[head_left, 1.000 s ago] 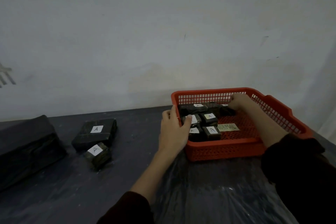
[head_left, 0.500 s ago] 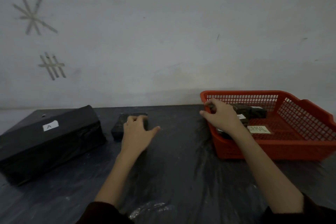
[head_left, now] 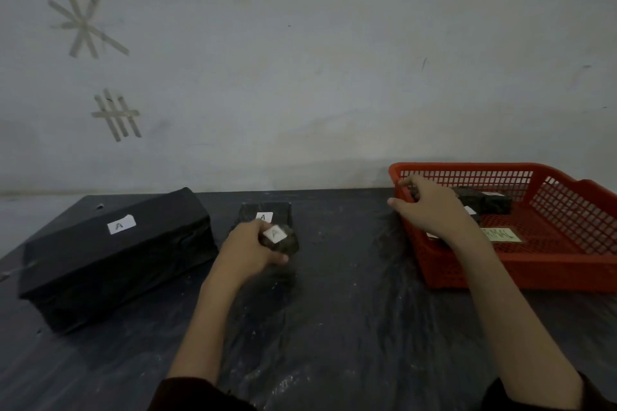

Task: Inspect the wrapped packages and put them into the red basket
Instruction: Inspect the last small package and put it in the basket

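My left hand (head_left: 248, 248) grips a small black wrapped package (head_left: 283, 238) with a white "A" label, at the table's middle. Just behind it lies a flat medium package (head_left: 267, 210) with the same label. A large black wrapped package (head_left: 113, 253) sits at the left. The red basket (head_left: 521, 270) stands at the right and holds several small wrapped packages (head_left: 484, 202) and a green label card (head_left: 502, 234). My right hand (head_left: 430, 207) rests over the basket's near-left corner, fingers curled at the rim; whether it holds anything is hidden.
The dark table (head_left: 334, 327) is covered in wrinkled plastic film. A grey wall (head_left: 300, 60) with tape marks rises right behind the table's far edge.
The view has swung left from the basket. My left hand went from the basket's rim to the packages at the middle and now holds the small one. My right hand has stayed at the basket's corner.
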A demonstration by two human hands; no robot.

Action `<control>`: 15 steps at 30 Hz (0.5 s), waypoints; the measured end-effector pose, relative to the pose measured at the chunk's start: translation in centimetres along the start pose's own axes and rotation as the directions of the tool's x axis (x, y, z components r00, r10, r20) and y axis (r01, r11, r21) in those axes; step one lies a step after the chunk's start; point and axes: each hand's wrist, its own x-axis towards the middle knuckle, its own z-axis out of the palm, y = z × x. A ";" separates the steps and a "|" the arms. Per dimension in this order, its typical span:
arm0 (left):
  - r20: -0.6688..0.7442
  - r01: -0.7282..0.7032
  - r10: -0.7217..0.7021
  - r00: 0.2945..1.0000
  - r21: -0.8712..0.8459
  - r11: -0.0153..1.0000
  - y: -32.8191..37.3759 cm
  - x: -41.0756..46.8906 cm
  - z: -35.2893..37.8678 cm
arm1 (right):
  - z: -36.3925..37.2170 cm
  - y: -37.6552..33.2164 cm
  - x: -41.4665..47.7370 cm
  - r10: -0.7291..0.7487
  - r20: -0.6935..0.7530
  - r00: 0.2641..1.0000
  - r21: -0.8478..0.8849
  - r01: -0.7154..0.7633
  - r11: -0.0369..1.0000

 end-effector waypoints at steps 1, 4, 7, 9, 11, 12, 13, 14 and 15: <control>-0.037 -0.066 0.065 0.997 -0.035 0.997 0.9 -0.5 -0.4 | -0.2 -0.7 -0.5 -0.029 -0.020 0.999 0.003 0.029 1.000; -0.173 -0.319 0.291 0.941 -0.168 0.933 3.9 -2.4 -1.1 | -0.8 -3.7 -2.1 -0.114 -0.018 0.993 0.167 0.115 0.979; -0.302 -0.501 0.426 0.853 -0.241 0.832 6.5 -4.3 -1.2 | -1.2 -7.1 -4.1 -0.186 0.137 0.973 0.531 0.086 0.843; -0.375 -0.571 0.482 0.792 -0.176 0.802 7.4 -5.0 -1.0 | -1.1 -8.7 -5.1 -0.248 0.164 0.955 0.689 0.069 0.722; -0.418 -0.617 0.510 0.752 -0.173 0.768 7.7 -5.3 -1.1 | -0.9 -9.4 -5.6 -0.278 0.089 0.956 0.743 0.123 0.658; -0.413 -0.627 0.515 0.751 -0.202 0.753 7.7 -5.4 -1.2 | -0.8 -9.4 -5.8 -0.284 0.056 0.957 0.763 0.142 0.631; -0.385 -0.617 0.505 0.772 -0.268 0.739 7.8 -5.6 -1.3 | -0.8 -9.2 -5.8 -0.285 0.041 0.958 0.783 0.146 0.605; -0.347 -0.585 0.477 0.807 -0.369 0.722 8.0 -5.9 -1.5 | -0.9 -9.0 -5.8 -0.290 0.039 0.956 0.801 0.143 0.582; -0.311 -0.535 0.435 0.845 -0.480 0.695 8.2 -6.1 -1.7 | -1.1 -8.7 -5.9 -0.299 0.042 0.953 0.814 0.141 0.563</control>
